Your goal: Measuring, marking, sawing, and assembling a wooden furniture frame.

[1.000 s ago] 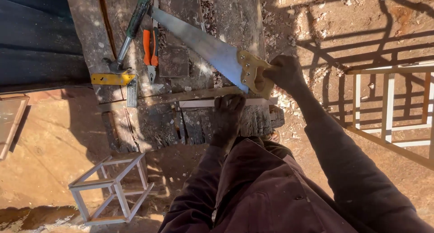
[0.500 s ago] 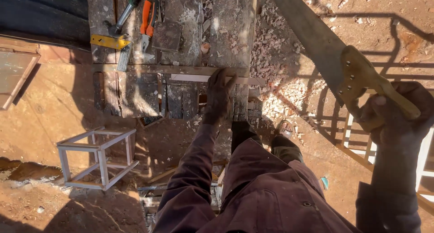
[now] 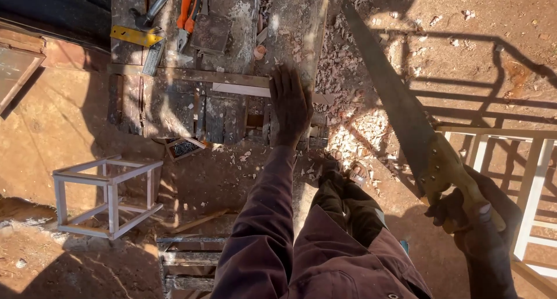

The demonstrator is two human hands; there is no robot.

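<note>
My left hand lies flat, fingers spread, on the right end of a thin pale wood strip that rests across a rough, dirty workbench. My right hand grips the yellowish handle of a long hand saw. The saw is lifted off to the right of the bench, its blade pointing up and away over the dirt ground. My leg and shoe stand just below the bench edge.
A hammer, orange-handled pliers and a yellow square lie at the bench's far end. Wood shavings litter the ground to its right. A small white frame cube stands at left, a white slatted frame at right.
The saw has swung away from the wood strip out to the right. My left hand has opened flat on the strip. The view has shifted down and closer.
</note>
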